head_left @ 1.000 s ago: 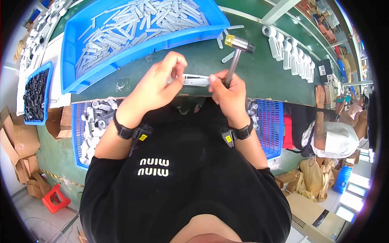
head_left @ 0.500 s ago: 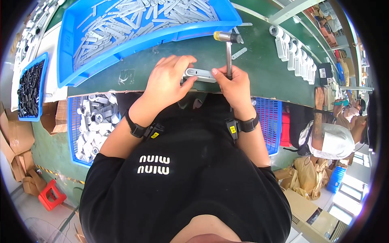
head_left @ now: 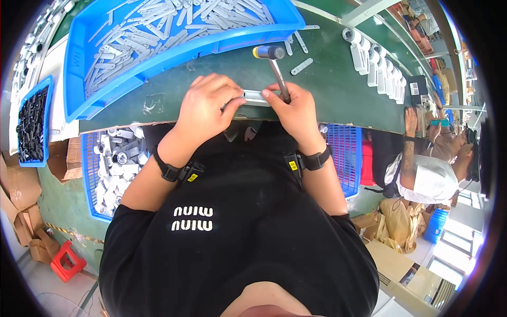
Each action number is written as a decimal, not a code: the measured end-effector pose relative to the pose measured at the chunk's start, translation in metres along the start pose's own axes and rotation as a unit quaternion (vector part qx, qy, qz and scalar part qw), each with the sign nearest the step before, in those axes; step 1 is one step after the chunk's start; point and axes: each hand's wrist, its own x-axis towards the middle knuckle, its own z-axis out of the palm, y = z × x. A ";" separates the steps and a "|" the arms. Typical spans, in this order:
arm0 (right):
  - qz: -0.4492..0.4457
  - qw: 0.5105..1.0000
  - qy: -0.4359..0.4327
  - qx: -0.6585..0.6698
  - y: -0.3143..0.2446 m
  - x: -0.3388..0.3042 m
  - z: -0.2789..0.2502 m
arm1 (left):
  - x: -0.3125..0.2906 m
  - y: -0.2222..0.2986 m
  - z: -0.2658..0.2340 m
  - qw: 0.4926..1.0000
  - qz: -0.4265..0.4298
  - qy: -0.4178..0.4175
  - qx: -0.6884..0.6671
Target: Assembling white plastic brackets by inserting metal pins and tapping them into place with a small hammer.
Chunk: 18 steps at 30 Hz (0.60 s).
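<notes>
Left hand: the left hand (head_left: 208,105) is laid palm down on the green bench (head_left: 343,90), its fingers curled over the left end of a small grey metal part (head_left: 254,96), which is pinned against the bench.
Right hand: the right hand (head_left: 296,108) is closed around the handle of a small hammer (head_left: 274,66), while its thumb is pressed on the right end of the same part.
Metal part: it is held flat between both hands, at the near edge of the bench.
Hammer: the head is pointed far from the body, close to the rim of the large blue tray.
Large blue tray (head_left: 79,63): it is filled with grey strips, at far left.
Basket (head_left: 113,164): white and grey pieces are kept in it, near left, below the bench edge.
Co-worker (head_left: 430,174): seated at far right.
</notes>
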 end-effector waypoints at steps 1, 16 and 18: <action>-0.001 1.000 -0.007 0.005 0.004 0.001 0.000 | 0.000 0.001 -0.001 1.000 -0.007 -0.017 0.005; -0.030 0.998 -0.042 0.030 0.025 0.006 0.002 | 0.026 0.032 0.005 0.985 -0.010 -0.160 0.060; -0.028 0.998 -0.041 0.030 0.025 0.005 0.002 | 0.022 0.027 0.008 0.984 -0.003 -0.162 0.076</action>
